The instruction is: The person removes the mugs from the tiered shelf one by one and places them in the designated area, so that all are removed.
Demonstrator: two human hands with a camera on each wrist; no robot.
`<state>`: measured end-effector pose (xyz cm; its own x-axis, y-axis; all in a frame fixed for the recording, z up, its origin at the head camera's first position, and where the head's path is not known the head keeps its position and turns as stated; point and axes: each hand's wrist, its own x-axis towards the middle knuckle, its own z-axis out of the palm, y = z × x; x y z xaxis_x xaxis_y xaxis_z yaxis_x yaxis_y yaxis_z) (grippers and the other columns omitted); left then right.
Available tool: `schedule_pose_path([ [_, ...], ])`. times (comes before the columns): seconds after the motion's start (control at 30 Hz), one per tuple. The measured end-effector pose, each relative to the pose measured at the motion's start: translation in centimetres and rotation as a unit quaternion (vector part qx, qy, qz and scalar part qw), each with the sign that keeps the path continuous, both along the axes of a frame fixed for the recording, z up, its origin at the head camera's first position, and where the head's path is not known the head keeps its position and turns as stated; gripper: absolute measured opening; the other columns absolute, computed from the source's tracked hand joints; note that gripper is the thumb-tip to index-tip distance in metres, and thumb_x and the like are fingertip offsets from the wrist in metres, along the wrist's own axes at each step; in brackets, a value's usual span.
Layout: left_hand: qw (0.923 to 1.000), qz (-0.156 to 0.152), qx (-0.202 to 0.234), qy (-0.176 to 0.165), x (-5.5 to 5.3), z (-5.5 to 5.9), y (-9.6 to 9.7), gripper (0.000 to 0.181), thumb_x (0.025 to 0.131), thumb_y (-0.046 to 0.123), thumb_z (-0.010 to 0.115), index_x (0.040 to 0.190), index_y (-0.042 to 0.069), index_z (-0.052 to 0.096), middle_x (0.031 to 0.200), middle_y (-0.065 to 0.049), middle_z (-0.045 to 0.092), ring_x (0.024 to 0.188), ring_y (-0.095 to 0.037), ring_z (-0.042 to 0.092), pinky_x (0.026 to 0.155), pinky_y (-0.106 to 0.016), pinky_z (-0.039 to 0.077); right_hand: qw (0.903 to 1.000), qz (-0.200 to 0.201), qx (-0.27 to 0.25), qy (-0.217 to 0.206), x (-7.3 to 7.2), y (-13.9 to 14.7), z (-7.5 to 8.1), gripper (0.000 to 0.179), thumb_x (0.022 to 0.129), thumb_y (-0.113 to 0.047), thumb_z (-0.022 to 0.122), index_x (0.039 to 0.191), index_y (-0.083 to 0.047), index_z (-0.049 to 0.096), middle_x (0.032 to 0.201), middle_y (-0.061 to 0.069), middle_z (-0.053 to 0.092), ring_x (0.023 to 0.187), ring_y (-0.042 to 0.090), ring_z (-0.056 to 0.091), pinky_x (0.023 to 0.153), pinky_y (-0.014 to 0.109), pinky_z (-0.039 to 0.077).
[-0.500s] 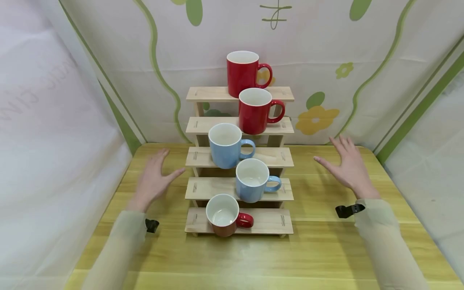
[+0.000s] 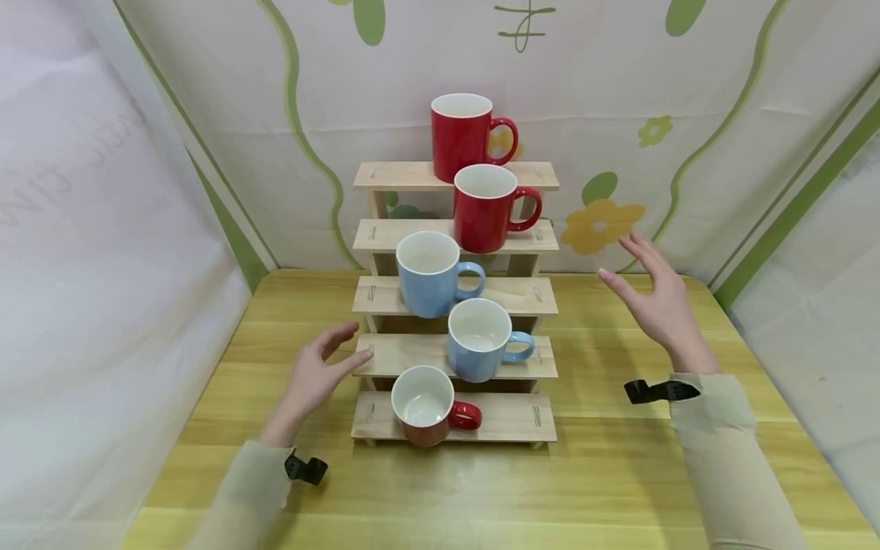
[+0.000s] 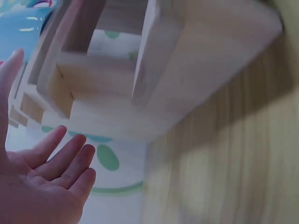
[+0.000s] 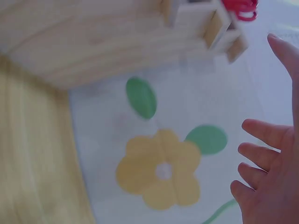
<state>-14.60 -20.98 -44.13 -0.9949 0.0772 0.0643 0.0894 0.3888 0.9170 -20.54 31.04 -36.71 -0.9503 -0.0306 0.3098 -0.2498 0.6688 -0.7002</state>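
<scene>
A stepped wooden rack (image 2: pixel 392 355) stands mid-table with one mug per tier. From the top come a red mug (image 2: pixel 457 141), a second red mug (image 2: pixel 481 218), a light blue mug (image 2: pixel 428 283), another light blue mug (image 2: pixel 474 351) and a mug with a red handle (image 2: pixel 426 428) at the bottom. My left hand (image 2: pixel 312 382) is beside the rack's lower left side, thumb apart from loosely bent fingers, holding nothing. Right of the rack, my right hand (image 2: pixel 663 302) hovers with fingers extended and grips nothing. Both wrist views show the rack's side near an empty palm.
The wood-grain table (image 2: pixel 605 473) extends around the rack. A printed white cloth (image 2: pixel 598 84) with green and yellow shapes hangs behind, and more cloth (image 2: pixel 89 305) closes off the left and right sides.
My left hand has moved toward me and to the right, nearer the rack's lower tiers. The right hand has lifted slightly and turned. Every mug stays in its place.
</scene>
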Motion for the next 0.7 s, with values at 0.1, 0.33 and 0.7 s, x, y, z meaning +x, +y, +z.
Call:
schedule_pose_path([
  [0.1, 0.9994, 0.007, 0.034, -0.006, 0.5, -0.3, 0.5, 0.065, 0.092, 0.035, 0.08, 0.143, 0.005, 0.055, 0.144, -0.013, 0.055, 0.136, -0.03, 0.048, 0.115, -0.049, 0.037, 0.9997, 0.011, -0.015, 0.013, 0.4, -1.1, 1.0, 0.065, 0.1, -0.043, 0.065, 0.158, -0.031, 0.038, 0.164, -0.02, 0.021, 0.152, 0.016, 0.014, 0.117, 0.069, 0.011],
  [0.33, 0.9952, 0.034, 0.092, -0.005, 1.0, -1.1, 1.0, 0.064, 0.087, 0.025, 0.085, 0.138, -0.001, 0.058, 0.137, -0.015, 0.059, 0.128, -0.027, 0.055, 0.112, -0.036, 0.041, 0.9969, 0.045, -0.04, 0.05, 0.9, -3.0, 2.8, 0.059, 0.1, -0.034, 0.068, 0.154, -0.033, 0.045, 0.163, -0.015, 0.029, 0.15, 0.011, 0.019, 0.119, 0.063, 0.011],
  [0.7, 0.9907, 0.06, 0.114, -0.045, 1.3, -1.5, 1.4, 0.061, 0.086, 0.023, 0.086, 0.137, 0.001, 0.061, 0.135, -0.018, 0.061, 0.125, -0.029, 0.058, 0.1, -0.024, 0.049, 0.9912, 0.078, -0.054, 0.093, 0.5, -5.0, 4.7, 0.06, 0.096, -0.025, 0.073, 0.152, -0.025, 0.051, 0.161, -0.006, 0.037, 0.149, 0.012, 0.026, 0.119, 0.054, 0.017],
])
